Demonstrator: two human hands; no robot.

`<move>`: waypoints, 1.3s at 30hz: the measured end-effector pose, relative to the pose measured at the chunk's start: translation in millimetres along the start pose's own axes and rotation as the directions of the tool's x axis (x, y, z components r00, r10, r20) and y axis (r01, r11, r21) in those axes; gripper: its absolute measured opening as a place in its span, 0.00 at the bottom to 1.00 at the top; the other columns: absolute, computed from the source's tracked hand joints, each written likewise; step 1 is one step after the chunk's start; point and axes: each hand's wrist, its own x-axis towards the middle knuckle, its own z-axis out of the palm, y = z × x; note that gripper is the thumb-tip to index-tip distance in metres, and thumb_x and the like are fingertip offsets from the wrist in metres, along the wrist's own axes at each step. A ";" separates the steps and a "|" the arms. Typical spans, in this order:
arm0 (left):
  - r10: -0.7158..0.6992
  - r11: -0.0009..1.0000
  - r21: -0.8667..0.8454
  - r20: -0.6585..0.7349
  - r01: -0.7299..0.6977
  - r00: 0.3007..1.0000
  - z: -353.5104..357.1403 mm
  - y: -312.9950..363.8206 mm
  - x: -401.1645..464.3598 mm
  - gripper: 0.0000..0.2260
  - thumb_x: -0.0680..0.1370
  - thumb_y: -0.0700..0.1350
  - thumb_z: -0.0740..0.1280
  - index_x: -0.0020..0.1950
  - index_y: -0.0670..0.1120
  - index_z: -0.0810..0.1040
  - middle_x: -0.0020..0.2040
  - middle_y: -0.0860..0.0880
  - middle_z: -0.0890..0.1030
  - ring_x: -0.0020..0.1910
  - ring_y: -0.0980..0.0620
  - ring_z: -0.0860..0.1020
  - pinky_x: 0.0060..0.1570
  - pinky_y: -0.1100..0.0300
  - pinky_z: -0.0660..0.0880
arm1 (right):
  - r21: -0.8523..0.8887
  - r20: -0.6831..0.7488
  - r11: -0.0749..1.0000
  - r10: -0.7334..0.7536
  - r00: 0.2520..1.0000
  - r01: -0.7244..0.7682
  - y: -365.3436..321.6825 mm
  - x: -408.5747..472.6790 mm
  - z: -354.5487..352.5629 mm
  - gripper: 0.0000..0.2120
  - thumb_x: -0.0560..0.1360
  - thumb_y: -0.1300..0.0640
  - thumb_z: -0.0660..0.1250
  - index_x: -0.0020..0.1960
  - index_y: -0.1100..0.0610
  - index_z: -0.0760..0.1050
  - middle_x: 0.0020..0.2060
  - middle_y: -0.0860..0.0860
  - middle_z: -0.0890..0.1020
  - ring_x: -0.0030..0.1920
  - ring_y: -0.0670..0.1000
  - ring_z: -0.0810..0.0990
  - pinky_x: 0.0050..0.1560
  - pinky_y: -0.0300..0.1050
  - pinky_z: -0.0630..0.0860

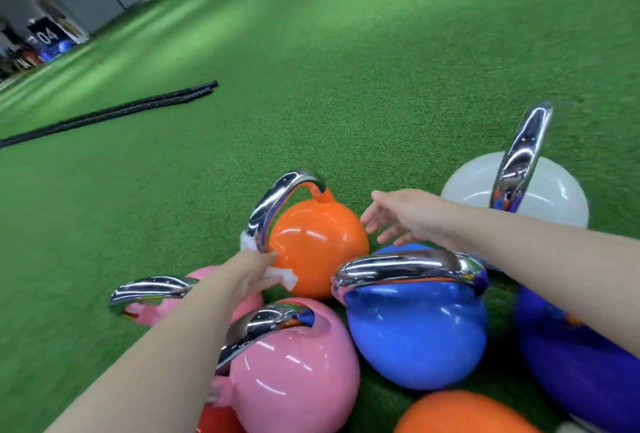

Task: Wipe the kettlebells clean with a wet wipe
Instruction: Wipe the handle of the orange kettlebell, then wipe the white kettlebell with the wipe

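Kettlebells crowd green turf in the head view, the orange kettlebell (317, 245) tipped at the cluster's far edge, its chrome handle (277, 204) arching up and left. The left hand (252, 273), nearer the handle's base, grips a crumpled wet wipe (280, 276) against the bell. The right hand (398, 216) hovers spread and empty just right of the orange kettlebell.

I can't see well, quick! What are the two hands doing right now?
Left hand: holding the white wet wipe against the orange kettlebell by its handle.
Right hand: open, fingers spread, holding nothing, beside that kettlebell.
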 end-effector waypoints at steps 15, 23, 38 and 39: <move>0.458 0.879 -0.415 0.601 -0.234 0.655 81.9 92.3 -134.9 0.13 0.67 0.41 0.66 0.51 0.45 0.78 0.44 0.47 0.84 0.42 0.51 0.83 0.44 0.55 0.80 | 0.445 0.080 0.888 -0.169 0.982 0.116 -0.5 -30.3 -41.5 0.14 0.76 0.47 0.61 0.50 0.56 0.78 0.41 0.51 0.84 0.40 0.48 0.82 0.44 0.42 0.78; 0.491 0.863 -0.423 0.582 -0.275 0.648 131.4 111.2 -139.7 0.13 0.65 0.48 0.67 0.48 0.47 0.79 0.43 0.49 0.85 0.42 0.52 0.83 0.47 0.53 0.79 | 0.223 -0.324 0.892 -0.312 0.893 0.392 6.5 -51.1 -96.4 0.09 0.72 0.58 0.70 0.49 0.63 0.79 0.40 0.55 0.83 0.39 0.50 0.80 0.43 0.44 0.75; 0.679 0.695 -0.508 0.231 -0.509 0.697 203.2 122.4 -103.5 0.06 0.76 0.37 0.64 0.43 0.47 0.77 0.39 0.49 0.80 0.39 0.51 0.76 0.38 0.58 0.72 | 0.012 -0.479 0.962 -0.234 0.846 0.273 37.0 -69.7 -149.8 0.06 0.73 0.63 0.67 0.50 0.62 0.76 0.37 0.54 0.77 0.34 0.48 0.75 0.26 0.37 0.74; 0.682 0.695 -0.497 0.227 -0.519 0.695 204.9 121.4 -101.2 0.06 0.76 0.37 0.65 0.43 0.47 0.77 0.40 0.48 0.80 0.40 0.50 0.76 0.38 0.58 0.72 | 0.007 -0.494 0.964 -0.229 0.839 0.268 37.3 -68.8 -150.8 0.05 0.73 0.63 0.67 0.50 0.61 0.76 0.36 0.53 0.77 0.33 0.47 0.74 0.24 0.36 0.72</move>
